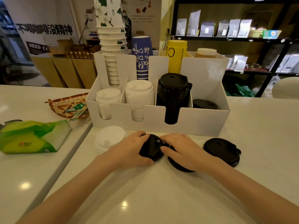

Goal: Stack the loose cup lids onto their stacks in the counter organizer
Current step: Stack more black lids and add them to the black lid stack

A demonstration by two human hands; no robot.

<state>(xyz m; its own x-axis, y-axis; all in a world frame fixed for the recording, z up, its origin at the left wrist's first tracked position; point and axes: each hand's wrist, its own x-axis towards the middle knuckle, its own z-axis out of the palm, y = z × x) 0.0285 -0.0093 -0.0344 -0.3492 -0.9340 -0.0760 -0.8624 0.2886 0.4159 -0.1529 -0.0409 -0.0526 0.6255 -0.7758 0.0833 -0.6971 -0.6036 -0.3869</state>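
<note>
My left hand grips by its rim the tilted black lid between my hands on the tabletop, my right hand pressing another; thin, light, slippery plastic, probably flexing under a hard squeeze, its stack beyond in the organizer.

Counter organizer at counter's rear centre: four lid stacks in its front compartments, cup stacks behind; loose lids before it, one leftmost, one rightmost; basket left of organizer; packet before basket.
</note>
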